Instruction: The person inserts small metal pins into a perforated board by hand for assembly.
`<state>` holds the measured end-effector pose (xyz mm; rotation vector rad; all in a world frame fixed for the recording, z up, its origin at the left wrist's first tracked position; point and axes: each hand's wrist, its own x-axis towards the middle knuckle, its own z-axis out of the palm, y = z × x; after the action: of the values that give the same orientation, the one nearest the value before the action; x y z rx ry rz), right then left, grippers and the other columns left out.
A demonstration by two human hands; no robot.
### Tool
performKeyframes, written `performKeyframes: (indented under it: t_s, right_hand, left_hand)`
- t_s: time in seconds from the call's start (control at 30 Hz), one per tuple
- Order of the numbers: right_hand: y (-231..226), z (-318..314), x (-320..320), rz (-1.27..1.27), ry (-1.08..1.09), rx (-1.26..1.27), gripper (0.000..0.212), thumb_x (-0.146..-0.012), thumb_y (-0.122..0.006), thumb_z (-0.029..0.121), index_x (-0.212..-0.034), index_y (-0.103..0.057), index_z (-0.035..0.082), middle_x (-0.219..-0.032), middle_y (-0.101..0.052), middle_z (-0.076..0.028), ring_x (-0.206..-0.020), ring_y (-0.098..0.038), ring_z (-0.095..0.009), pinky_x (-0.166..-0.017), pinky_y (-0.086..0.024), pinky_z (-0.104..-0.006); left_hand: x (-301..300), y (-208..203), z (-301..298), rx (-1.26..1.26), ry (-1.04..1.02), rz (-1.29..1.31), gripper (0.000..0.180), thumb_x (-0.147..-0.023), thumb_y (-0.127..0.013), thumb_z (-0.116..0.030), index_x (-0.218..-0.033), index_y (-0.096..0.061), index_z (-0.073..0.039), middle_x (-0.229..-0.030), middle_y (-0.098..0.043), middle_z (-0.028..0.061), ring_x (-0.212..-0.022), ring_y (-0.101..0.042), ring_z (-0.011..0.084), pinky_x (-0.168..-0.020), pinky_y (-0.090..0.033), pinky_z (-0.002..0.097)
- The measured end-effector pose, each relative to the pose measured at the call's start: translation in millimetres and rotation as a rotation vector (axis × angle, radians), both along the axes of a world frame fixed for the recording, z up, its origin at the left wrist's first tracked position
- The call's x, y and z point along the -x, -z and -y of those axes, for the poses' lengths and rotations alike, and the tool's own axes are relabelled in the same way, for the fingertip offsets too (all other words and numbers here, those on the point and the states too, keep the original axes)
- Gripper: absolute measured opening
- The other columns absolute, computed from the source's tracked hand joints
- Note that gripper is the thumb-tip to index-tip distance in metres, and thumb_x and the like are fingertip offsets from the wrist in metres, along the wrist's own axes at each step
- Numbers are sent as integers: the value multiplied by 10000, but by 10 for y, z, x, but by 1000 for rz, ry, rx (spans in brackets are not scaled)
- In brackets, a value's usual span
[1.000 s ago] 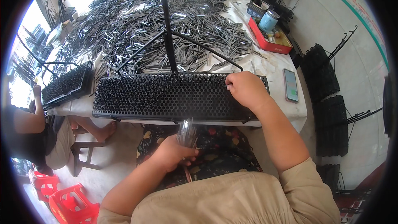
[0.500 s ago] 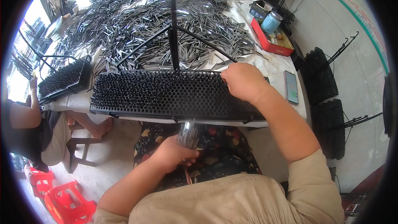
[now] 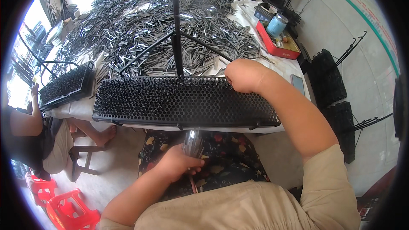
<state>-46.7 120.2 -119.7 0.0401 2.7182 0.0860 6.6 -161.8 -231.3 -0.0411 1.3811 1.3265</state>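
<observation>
My left hand [image 3: 174,164] is closed round a bundle of thin, shiny metal strips [image 3: 193,143], held upright over my dark floral-clothed lap. Before me at the table's near edge lies a long black perforated rack [image 3: 213,104]. Its left half is densely filled with dark upright pieces [image 3: 132,98], while mostly open holes show in the right half. My right hand [image 3: 243,76] is at the rack's far edge, right of the middle, with its fingers curled down and closed. What they grip, if anything, is hidden behind the hand. A black upright rod [image 3: 176,30] with slanting braces rises behind the rack.
Loose metal strips [image 3: 153,21] are heaped across the table. A red tray [image 3: 279,51] with a blue jar [image 3: 277,24] and a phone [image 3: 297,84] lie right. Another filled rack [image 3: 64,81] and a seated person [image 3: 25,123] are left. Black racks [image 3: 326,76] hang right.
My right hand has shifted slightly left along the rack's far edge, its elbow swinging outward. My view has shifted a little. The left hand still grips its bundle.
</observation>
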Motion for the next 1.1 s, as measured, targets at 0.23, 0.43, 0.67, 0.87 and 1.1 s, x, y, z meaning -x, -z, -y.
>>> performKeyframes:
  t_s: [0.23,0.43,0.67,0.87,1.1]
  right_hand:
    - [103,40,-14,-90,-40,-87,193,-741,-592,18,-876,-724,58,-903,-706,-168,-900,-687,-357,-753,-563,-459]
    - [-21,89,-70,-90,-38,-112,205,-761,-612,25,-923,-735,51,-951,-716,-162,-923,-695,-343,-768,-571,-440]
    - [52,64,-85,-126,-87,-140,185,-735,-597,24,-858,-721,82,-885,-702,-150,-878,-685,-357,-736,-559,-460]
    - [94,38,-36,-136,-55,-41,134,-735,-614,32,-829,-697,78,-850,-692,-149,-854,-682,-344,-723,-545,-446]
    - [172,-158,-84,-247,-51,153,111,-719,-679,51,-829,-679,48,-821,-690,-145,-798,-673,-326,-703,-529,-406]
  left_hand:
    - [2,-39,-9,21,-17,-24,215,-775,-740,39,-949,-630,-25,-805,-684,91,-679,-662,186,-592,-519,286]
    - [43,-56,11,-8,-45,-52,226,-770,-733,50,-956,-624,-18,-795,-671,88,-681,-663,196,-587,-515,294]
    - [50,-78,-7,23,-33,-53,221,-771,-727,50,-955,-623,-18,-794,-667,83,-674,-660,195,-585,-511,294]
    - [55,-71,26,19,-43,-53,223,-766,-734,40,-948,-620,-20,-794,-667,82,-679,-659,192,-581,-506,291]
    - [52,-71,14,16,-50,-45,222,-761,-734,45,-943,-620,-16,-796,-669,85,-674,-656,195,-576,-501,293]
